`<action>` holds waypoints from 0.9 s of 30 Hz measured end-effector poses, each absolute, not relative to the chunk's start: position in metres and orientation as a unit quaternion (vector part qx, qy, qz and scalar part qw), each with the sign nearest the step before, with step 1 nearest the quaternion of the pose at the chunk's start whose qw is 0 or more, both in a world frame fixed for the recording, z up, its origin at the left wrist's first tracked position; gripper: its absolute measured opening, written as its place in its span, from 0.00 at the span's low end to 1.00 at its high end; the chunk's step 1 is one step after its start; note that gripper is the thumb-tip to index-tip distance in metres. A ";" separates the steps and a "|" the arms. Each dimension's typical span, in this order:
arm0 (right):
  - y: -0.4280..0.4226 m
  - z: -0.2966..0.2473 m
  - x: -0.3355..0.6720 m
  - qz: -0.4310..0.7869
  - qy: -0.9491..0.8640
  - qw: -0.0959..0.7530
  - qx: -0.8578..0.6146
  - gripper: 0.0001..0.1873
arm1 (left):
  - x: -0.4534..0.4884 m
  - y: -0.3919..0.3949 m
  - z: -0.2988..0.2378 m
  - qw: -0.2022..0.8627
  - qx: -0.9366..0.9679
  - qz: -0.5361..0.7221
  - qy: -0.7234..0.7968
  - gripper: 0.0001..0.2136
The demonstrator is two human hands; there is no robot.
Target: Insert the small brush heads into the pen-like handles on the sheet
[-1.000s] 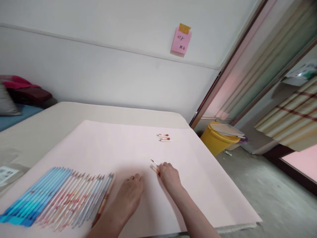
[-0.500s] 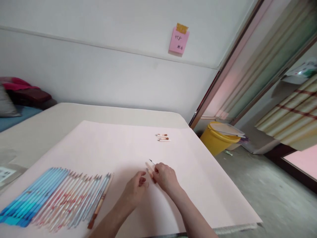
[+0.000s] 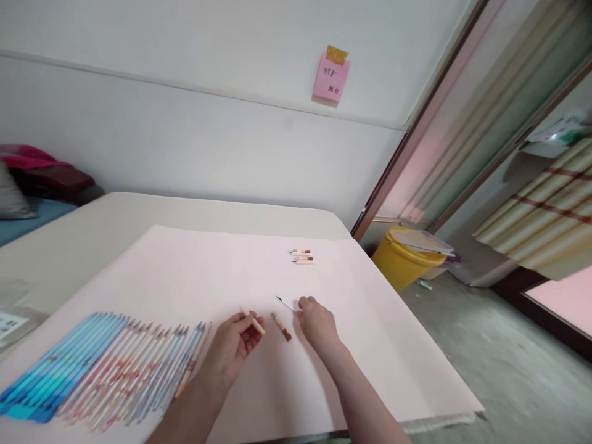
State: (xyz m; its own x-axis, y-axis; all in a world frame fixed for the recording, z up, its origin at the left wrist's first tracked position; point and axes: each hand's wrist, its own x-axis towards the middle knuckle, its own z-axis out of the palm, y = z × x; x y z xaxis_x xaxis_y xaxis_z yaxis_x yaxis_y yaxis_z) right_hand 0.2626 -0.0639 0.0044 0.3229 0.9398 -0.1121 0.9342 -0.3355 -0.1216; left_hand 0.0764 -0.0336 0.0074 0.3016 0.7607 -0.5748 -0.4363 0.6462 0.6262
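My left hand (image 3: pixel 235 342) is closed on a cream pen barrel (image 3: pixel 253 322), pinched between thumb and fingers just above the pink sheet (image 3: pixel 217 271). My right hand (image 3: pixel 317 320) grips the rear end of a thin white pen refill (image 3: pixel 287 303), whose dark tip points to the far left. Between the two hands lies a short cream-and-brown pen piece (image 3: pixel 281 327), touched by neither. Farther off, several small pen parts (image 3: pixel 303 256) lie in a little group.
At the left, rows of blue pens (image 3: pixel 69 364) and patterned pale pens (image 3: pixel 124 376) lie side by side. A pink note (image 3: pixel 332 77) is taped to the wall. Beyond the table's right edge stands a yellow bin (image 3: pixel 407 259) on the floor.
My left hand has moved left and now holds the cream barrel. The brown pen piece, earlier beside my right hand, lies apart. My right hand has shifted slightly right with the refill.
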 end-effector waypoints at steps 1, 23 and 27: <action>-0.063 0.000 0.266 0.083 -0.572 -0.011 -0.816 0.11 | 0.075 -0.032 0.011 0.786 0.171 0.386 0.451 0.02; -0.090 0.025 0.210 0.200 -0.703 0.210 -0.649 0.07 | 0.032 0.003 0.016 0.744 0.113 0.523 0.401 0.03; -0.089 0.022 0.209 0.199 -0.703 0.212 -0.649 0.07 | 0.037 -0.003 0.022 0.733 0.165 0.518 0.410 0.01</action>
